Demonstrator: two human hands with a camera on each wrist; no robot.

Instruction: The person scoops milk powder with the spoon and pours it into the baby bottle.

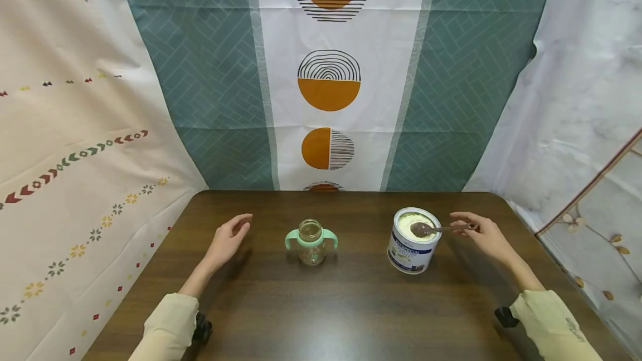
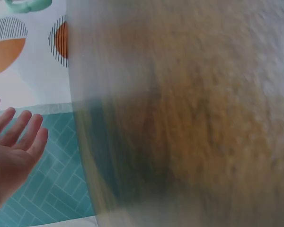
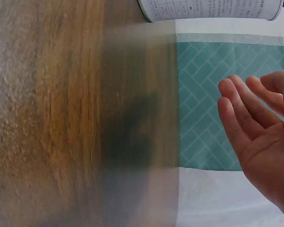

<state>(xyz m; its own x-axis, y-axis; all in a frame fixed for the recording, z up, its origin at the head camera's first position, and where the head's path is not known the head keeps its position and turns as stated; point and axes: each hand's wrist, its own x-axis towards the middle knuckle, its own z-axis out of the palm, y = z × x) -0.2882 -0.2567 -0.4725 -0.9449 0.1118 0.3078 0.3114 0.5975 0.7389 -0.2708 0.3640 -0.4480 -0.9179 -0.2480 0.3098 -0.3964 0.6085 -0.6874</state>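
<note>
A clear baby bottle (image 1: pixel 311 250) with green handles and an uncovered mouth stands upright mid-table. To its right is a white and blue can (image 1: pixel 412 250) of pale powder, its top off. Across the can's rim lies a brown spoon (image 1: pixel 423 229), its handle pointing right. My right hand (image 1: pixel 484 234) hovers beside the handle's end, fingers loosely bent; in the right wrist view, the palm (image 3: pixel 265 137) holds nothing. To the bottle's left, my left hand (image 1: pixel 227 243) is raised over the table, apart from everything. Its fingers (image 2: pixel 23 130) are relaxed in the left wrist view.
The brown wooden table (image 1: pixel 321 305) ends at a patterned green and white cloth (image 1: pixel 215 71) behind. Floral fabric (image 1: pixel 75 210) hangs along the left side, and a pale marbled cloth (image 1: pixel 577 99) along the right. A glare spot shows on the tabletop near the front.
</note>
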